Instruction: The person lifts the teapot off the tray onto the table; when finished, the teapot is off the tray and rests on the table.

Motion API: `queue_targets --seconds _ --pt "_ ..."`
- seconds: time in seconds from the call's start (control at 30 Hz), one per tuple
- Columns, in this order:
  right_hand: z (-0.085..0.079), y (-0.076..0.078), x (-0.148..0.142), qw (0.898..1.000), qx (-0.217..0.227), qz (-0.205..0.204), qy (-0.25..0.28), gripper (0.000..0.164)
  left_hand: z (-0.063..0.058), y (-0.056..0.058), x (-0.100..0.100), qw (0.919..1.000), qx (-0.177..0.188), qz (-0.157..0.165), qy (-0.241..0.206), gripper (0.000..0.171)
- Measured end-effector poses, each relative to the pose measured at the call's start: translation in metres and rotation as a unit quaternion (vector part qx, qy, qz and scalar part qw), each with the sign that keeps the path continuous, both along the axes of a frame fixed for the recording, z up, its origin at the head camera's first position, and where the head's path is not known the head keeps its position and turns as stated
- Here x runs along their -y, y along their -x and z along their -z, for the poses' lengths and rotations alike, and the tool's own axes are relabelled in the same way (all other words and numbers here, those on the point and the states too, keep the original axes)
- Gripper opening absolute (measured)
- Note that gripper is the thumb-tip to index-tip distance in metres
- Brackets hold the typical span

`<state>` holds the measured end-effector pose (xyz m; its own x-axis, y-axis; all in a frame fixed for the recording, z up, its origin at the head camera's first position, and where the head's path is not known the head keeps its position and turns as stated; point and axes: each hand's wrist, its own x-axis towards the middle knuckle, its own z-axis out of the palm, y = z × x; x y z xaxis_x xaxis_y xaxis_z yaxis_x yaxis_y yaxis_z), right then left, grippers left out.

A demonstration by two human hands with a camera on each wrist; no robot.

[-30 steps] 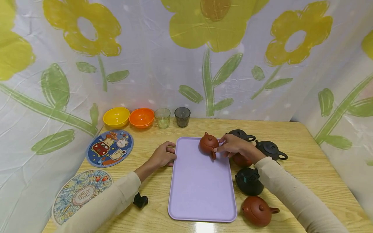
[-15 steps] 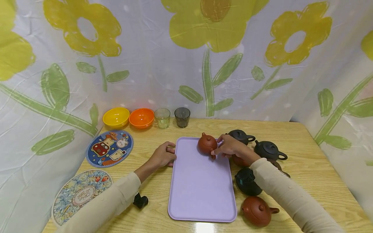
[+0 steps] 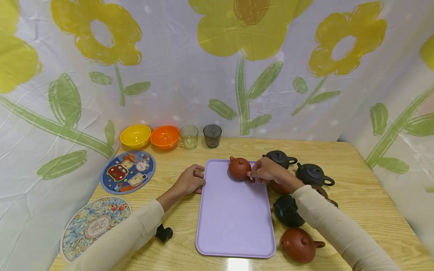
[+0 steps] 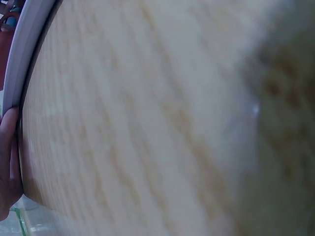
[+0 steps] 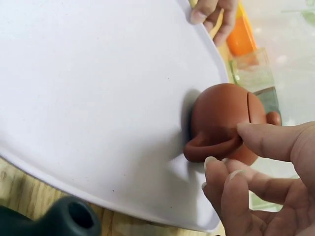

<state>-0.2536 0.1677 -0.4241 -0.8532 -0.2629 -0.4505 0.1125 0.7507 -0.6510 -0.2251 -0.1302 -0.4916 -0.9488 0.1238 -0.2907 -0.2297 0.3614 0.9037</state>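
A small reddish-brown teapot [image 3: 239, 168] stands at the far end of a lilac tray [image 3: 234, 222], its spout pointing to the far left. My right hand [image 3: 266, 170] pinches its handle; thumb and fingertips at the handle [image 5: 214, 150] show in the right wrist view. At the tray's left edge, my left hand [image 3: 190, 180] holds the rim with bent fingers, partly seen in the left wrist view [image 4: 9, 157]. Partly covered by the right hand and arm, another reddish teapot [image 3: 280, 187] sits just beyond the tray's right edge.
Right of the tray stand black teapots [image 3: 313, 174], a dark green one [image 3: 288, 211] and a red one [image 3: 298, 245]. Bowls [image 3: 165, 137] and glasses [image 3: 212, 136] line the back. Two oval placemats [image 3: 128, 172] lie left; a small black object [image 3: 164, 233] is near the left sleeve.
The teapot on the tray has turned, its spout swinging left and its handle right, and has shifted slightly left. My right hand has moved a little with it. The left hand stays put.
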Motion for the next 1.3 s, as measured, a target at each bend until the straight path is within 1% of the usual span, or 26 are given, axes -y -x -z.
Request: queue_targets --seconds 0.13,0.23,0.6,0.83,1.0,1.1,1.3 --pt "0.0021 -0.0014 0.0012 1.0 -0.002 -0.011 0.002 0.025 -0.0004 0.0005 0.0 1.0 0.0 0.0 0.001 0.054" --pt "0.0036 -0.0022 0.0022 1.0 0.0 -0.011 0.007 0.025 -0.0005 0.0005 0.0002 1.0 -0.001 0.0 0.001 0.054" --pt "0.007 -0.0049 0.0033 0.999 0.027 -0.008 0.042 0.025 0.001 0.0006 0.0 1.0 0.0 0.001 0.002 0.054" --pt "0.0071 -0.0042 0.0044 0.996 0.04 0.023 0.083 0.023 0.0007 0.0011 0.0006 1.0 0.002 -0.001 0.002 0.053" --pt "0.0086 -0.003 0.0034 0.995 0.031 0.032 0.086 0.024 0.0005 0.001 0.0007 1.0 0.005 -0.001 0.002 0.054" --pt "0.009 -0.0029 0.0025 0.996 0.017 0.029 0.084 0.026 0.0012 0.0012 0.001 1.0 0.003 0.0 0.003 0.054" --pt "0.0003 -0.0063 -0.001 0.997 -0.007 0.017 0.08 0.027 0.0016 0.0012 0.0003 1.0 0.001 -0.001 -0.002 0.054"
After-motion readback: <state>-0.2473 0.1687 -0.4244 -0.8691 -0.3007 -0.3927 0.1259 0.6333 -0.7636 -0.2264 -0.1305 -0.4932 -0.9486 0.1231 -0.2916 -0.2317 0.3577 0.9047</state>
